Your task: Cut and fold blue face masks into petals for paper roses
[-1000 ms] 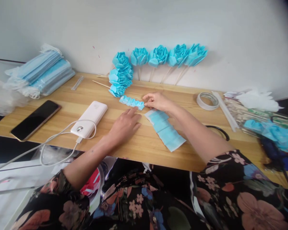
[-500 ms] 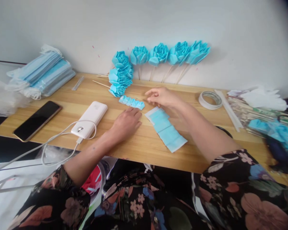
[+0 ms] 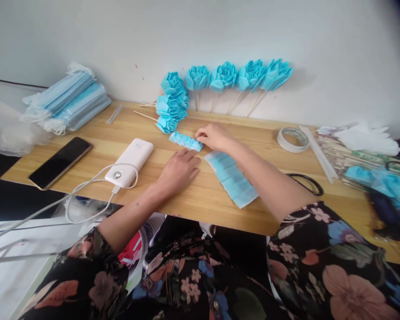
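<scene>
Blue folded strip: my right hand meets its end, grip unclear; my left hand lies loose beside it; careless brushing could skew it.

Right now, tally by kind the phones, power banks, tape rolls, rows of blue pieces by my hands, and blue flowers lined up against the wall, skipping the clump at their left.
Phone: 1
Power bank: 1
Tape roll: 1
Rows of blue pieces: 2
Lined-up blue flowers: 4
Total: 9
</scene>
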Demonstrator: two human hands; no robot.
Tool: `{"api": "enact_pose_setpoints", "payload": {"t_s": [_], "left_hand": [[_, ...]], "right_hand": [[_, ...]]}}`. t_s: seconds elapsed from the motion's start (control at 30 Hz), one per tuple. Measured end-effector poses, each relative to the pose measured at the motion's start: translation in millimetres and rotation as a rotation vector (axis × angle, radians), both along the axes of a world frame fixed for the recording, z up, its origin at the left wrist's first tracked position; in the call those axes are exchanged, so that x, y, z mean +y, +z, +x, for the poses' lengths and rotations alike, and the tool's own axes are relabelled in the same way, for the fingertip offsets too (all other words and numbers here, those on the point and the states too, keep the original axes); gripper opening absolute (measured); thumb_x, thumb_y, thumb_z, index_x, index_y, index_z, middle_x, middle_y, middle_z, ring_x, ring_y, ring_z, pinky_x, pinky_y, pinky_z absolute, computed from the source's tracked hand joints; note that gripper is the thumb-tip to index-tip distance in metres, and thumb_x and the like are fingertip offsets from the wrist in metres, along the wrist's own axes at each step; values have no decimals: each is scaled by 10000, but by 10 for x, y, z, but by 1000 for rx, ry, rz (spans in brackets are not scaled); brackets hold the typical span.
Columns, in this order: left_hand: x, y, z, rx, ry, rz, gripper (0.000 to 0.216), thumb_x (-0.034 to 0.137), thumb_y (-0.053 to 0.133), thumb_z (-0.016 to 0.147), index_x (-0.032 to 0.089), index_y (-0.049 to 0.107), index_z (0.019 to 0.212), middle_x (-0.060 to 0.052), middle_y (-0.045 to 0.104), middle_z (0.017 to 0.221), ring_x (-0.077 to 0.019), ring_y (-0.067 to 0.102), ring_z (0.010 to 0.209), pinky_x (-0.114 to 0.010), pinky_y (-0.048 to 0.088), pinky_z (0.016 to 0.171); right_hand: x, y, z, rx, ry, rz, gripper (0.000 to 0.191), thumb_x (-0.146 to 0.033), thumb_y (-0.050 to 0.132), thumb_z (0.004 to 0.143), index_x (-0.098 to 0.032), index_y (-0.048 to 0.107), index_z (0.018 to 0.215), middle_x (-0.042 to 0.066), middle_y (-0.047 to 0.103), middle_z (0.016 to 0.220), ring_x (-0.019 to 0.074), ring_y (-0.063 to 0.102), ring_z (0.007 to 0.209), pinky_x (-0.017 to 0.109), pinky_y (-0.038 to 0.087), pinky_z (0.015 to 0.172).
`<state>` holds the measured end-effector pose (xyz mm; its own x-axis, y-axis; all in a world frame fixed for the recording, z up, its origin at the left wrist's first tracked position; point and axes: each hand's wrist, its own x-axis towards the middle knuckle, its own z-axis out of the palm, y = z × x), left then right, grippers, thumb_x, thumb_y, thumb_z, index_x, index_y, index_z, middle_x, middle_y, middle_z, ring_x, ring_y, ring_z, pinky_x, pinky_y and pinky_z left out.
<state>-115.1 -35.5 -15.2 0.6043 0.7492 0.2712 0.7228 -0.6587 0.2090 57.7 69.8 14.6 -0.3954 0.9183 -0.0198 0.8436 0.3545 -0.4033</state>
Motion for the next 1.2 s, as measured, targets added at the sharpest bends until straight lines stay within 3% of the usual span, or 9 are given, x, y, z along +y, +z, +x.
{"api": "enact_pose_setpoints", "payload": {"t_s": [0.23, 0.33, 0.47, 0.6, 0.77, 0.87, 1.0, 1.1, 1.2], "left_hand": [[-84, 18, 5, -62, -73, -76, 246, 217, 466, 977, 169, 706, 952, -136, 697, 1137, -273, 605, 1130, -478, 503, 1000], [-73, -16, -29, -80, -62, -57, 226, 224, 492, 969, 162, 709, 973, -148, 683, 1199, -287, 604, 1167, -488, 505, 1008], [-56, -39, -81, -133, -86, -36, 218, 226, 514, 963, 159, 715, 1014, -156, 675, 1277, -294, 606, 1227, -495, 506, 1040], [-66, -14, -102, -215, -108, -28, 222, 220, 535, 961, 140, 724, 1047, -161, 704, 1266, -289, 643, 1209, -500, 514, 1045], [-84, -14, -89, -288, -189, 24, 241, 220, 507, 988, 141, 728, 1040, -141, 754, 1158, -270, 693, 1129, -485, 550, 982], [-97, -34, -67, -286, -256, 37, 243, 220, 500, 997, 139, 724, 1046, -137, 751, 1165, -263, 690, 1130, -469, 554, 978], [-123, -22, -4, -259, -325, 25, 241, 209, 507, 993, 140, 713, 1096, -141, 736, 1204, -263, 672, 1170, -472, 544, 1009], [-114, -7, 70, -199, -343, 14, 286, 193, 491, 989, 139, 685, 1193, -160, 686, 1313, -275, 633, 1249, -502, 516, 1061], [-71, -26, 159, -95, -336, -11, 344, 198, 499, 980, 138, 642, 1287, -172, 628, 1402, -290, 586, 1315, -518, 483, 1102]], "right_hand": [[-63, 26, -125, -46, 65, -47, 190, -177, 639, 880, -228, 796, 974, 35, 785, 956, 185, 671, 845, 272, 419, 705], [-58, 35, -119, 29, 2, 29, 241, -192, 590, 916, -222, 780, 1062, 49, 779, 994, 193, 677, 873, 277, 444, 756], [-134, 193, 52, 248, -76, 181, 295, -230, 521, 968, -199, 738, 1166, 53, 761, 1042, 194, 677, 943, 276, 459, 829], [-447, 328, 407, 351, -188, 153, 285, -303, 503, 984, -154, 744, 950, 63, 756, 906, 185, 684, 859, 265, 471, 772], [-1102, 226, 862, 308, -314, 124, 297, -332, 494, 973, -192, 709, 823, 80, 766, 882, 213, 710, 834, 313, 506, 757], [-1545, 160, 1008, 185, -258, 155, 282, -314, 467, 982, -242, 729, 909, 79, 773, 954, 232, 714, 914, 362, 523, 837], [-1998, 97, 1044, 90, -17, 178, 235, -333, 552, 960, -291, 737, 1100, 85, 768, 1136, 256, 689, 1100, 440, 509, 1012], [-2161, 8, 1045, 42, 119, 190, 276, -335, 599, 951, -295, 714, 1198, 86, 728, 1271, 258, 643, 1229, 479, 453, 1120], [-2215, -107, 1093, 42, 161, 237, 279, -330, 612, 952, -262, 710, 1204, 90, 719, 1291, 276, 636, 1246, 540, 430, 1140]]}}
